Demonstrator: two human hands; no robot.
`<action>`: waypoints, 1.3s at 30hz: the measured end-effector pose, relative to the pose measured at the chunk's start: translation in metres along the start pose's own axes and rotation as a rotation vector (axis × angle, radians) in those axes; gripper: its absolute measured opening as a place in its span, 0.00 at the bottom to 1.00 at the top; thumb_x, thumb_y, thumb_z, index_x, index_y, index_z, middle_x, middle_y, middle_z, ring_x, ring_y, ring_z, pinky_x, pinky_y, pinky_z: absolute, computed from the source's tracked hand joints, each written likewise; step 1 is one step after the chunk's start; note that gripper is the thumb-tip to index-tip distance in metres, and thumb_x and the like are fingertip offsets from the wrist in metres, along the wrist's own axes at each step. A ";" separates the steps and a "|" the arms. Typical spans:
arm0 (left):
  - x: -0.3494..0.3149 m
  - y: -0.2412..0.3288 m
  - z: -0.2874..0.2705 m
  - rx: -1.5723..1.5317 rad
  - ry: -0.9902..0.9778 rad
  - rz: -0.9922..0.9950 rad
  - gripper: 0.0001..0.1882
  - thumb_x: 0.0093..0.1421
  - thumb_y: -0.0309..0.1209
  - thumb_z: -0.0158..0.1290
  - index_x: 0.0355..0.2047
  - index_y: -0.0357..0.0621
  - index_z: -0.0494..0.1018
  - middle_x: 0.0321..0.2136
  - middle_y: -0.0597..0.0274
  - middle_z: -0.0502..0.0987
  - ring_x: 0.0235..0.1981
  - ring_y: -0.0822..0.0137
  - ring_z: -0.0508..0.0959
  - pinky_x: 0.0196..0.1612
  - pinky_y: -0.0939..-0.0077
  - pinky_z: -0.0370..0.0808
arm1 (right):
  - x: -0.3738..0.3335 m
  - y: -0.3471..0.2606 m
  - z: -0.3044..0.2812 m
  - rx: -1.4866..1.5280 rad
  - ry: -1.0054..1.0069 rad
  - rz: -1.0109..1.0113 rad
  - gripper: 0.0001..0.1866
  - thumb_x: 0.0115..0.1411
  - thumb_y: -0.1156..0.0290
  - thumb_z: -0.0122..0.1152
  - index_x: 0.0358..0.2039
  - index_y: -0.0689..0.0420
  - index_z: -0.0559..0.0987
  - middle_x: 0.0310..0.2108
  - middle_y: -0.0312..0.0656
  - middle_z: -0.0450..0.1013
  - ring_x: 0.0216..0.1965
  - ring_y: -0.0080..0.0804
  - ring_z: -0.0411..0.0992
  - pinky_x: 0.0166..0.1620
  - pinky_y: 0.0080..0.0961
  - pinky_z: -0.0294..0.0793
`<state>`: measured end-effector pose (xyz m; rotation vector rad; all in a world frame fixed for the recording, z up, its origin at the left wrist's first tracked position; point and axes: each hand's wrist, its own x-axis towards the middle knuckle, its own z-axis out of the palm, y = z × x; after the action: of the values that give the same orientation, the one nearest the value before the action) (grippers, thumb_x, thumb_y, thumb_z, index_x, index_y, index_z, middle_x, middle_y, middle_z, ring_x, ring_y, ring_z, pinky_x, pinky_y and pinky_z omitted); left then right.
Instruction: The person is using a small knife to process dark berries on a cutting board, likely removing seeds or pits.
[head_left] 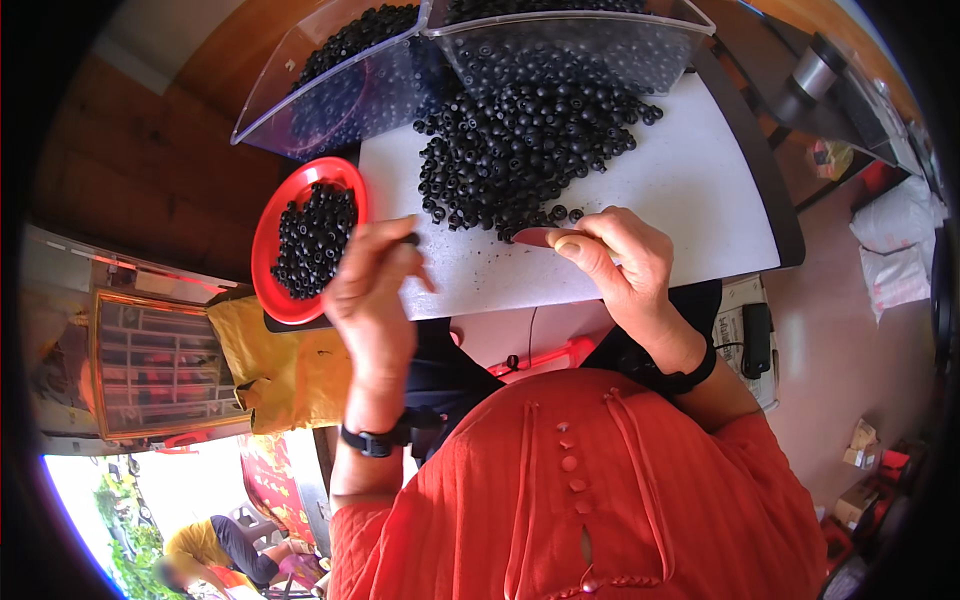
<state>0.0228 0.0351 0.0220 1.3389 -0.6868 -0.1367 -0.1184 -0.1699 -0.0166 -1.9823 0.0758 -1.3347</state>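
A heap of round black beads (520,150), many with holes, lies on a white board (700,200). My left hand (375,285) is closed in a pinch beside a red dish (262,245), with a small black bead (410,239) at its fingertips. Similar black beads (312,245) fill much of that dish. Over the near edge of the heap, my right hand (632,262) grips a small flat blade (533,237), reddish and pointed. Its tip is close to the nearest beads; whether they touch I cannot tell. My fingers hide the blade's other end.
Two clear plastic bins (575,28) with more black beads stand at the far side. A yellow cloth or bag (280,365) hangs left of the board. On the right are white sacks (895,240) and a dark side table (770,75). Another person (215,550) sits at lower left.
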 end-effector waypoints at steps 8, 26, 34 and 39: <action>0.034 0.012 -0.112 0.956 0.046 0.177 0.14 0.62 0.18 0.59 0.48 0.40 0.83 0.42 0.63 0.79 0.40 0.70 0.78 0.35 0.78 0.76 | 0.003 -0.002 -0.004 0.027 -0.010 0.013 0.10 0.61 0.70 0.75 0.29 0.60 0.82 0.22 0.39 0.78 0.21 0.30 0.73 0.26 0.27 0.70; 0.005 -0.023 0.054 1.087 -0.584 0.600 0.24 0.57 0.28 0.64 0.55 0.44 0.79 0.60 0.53 0.76 0.62 0.47 0.74 0.60 0.52 0.70 | 0.006 0.007 -0.028 0.060 0.000 0.187 0.08 0.65 0.71 0.71 0.32 0.62 0.83 0.24 0.40 0.77 0.23 0.24 0.73 0.27 0.23 0.70; 0.008 -0.024 0.026 0.996 -0.555 0.647 0.21 0.51 0.18 0.61 0.48 0.43 0.82 0.55 0.52 0.78 0.56 0.47 0.78 0.53 0.56 0.80 | 0.006 0.008 -0.027 0.033 -0.031 0.154 0.09 0.64 0.70 0.72 0.30 0.61 0.83 0.22 0.39 0.77 0.22 0.27 0.73 0.26 0.26 0.71; 0.008 -0.021 0.012 0.931 -0.521 0.639 0.20 0.51 0.17 0.64 0.46 0.40 0.81 0.51 0.51 0.79 0.53 0.44 0.79 0.51 0.55 0.81 | 0.007 0.006 -0.027 -0.027 -0.074 0.120 0.10 0.64 0.69 0.72 0.30 0.61 0.83 0.22 0.39 0.78 0.22 0.29 0.74 0.27 0.27 0.71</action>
<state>0.0293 0.0160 0.0064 1.8947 -1.7250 0.4183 -0.1354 -0.1920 -0.0095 -2.0142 0.1763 -1.1887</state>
